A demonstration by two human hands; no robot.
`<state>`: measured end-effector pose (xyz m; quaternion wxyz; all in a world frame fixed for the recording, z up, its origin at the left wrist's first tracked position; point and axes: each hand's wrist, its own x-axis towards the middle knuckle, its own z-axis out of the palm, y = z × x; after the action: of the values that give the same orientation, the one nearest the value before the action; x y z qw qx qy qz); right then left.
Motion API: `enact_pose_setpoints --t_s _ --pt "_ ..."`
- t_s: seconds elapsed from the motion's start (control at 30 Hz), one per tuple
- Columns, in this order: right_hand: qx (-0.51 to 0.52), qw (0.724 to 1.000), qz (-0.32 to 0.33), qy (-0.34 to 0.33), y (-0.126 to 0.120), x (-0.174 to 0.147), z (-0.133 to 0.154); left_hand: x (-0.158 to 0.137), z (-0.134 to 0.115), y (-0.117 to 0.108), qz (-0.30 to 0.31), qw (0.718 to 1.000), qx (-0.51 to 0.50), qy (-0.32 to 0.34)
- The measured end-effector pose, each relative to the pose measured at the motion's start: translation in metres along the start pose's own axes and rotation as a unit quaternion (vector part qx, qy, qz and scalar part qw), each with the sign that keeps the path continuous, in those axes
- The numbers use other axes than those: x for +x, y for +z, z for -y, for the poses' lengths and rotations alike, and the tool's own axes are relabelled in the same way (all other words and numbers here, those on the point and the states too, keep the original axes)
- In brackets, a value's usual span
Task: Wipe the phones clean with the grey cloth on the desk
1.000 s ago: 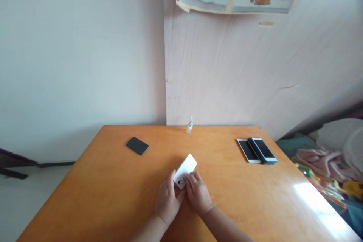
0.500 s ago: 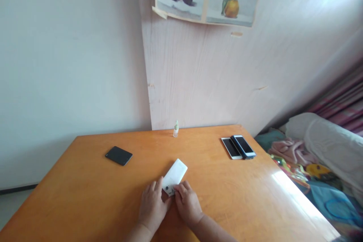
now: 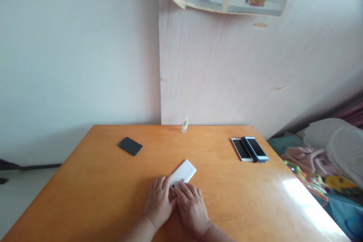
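Note:
A white smartphone lies face down at a slant on the wooden table, its round camera lens at the lower left end. My left hand holds it by the left edge, with the fingers along the side and the thumb near the bottom corner. Over the phone's lower end rests my right hand, its fingers stretched out and somewhat apart on the back cover. That corner is partly hidden by the fingers. Whether something small lies under the right fingertips, I cannot make out.
A dark phone lies at the table's left. A small dropper bottle stands by the back edge. At the right, a white phone lies beside a phone in a blue case. Bedding is heaped beyond the table.
My right hand has gone from bent fingers at the phone's lower corner to fingers spread over its back. My left hand keeps its hold. The whole view has shifted slightly.

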<state>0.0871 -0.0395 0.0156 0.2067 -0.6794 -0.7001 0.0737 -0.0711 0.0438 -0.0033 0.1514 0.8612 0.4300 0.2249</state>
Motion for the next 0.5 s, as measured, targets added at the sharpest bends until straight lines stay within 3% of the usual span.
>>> enact_pose_setpoints --t_s 0.23,0.43,0.5 --pt "-0.064 0.995 -0.015 0.072 -0.01 0.024 -0.03 0.0 -0.005 -0.001 -0.02 1.0 -0.017 -0.004" --pt "-0.013 0.999 0.042 -0.032 0.002 0.01 -0.018 -0.002 -0.005 -0.001 -0.012 0.999 -0.038 -0.016" --pt "-0.027 0.998 0.059 -0.024 -0.002 0.014 -0.028 -0.001 -0.007 -0.003 -0.012 0.999 -0.042 -0.016"
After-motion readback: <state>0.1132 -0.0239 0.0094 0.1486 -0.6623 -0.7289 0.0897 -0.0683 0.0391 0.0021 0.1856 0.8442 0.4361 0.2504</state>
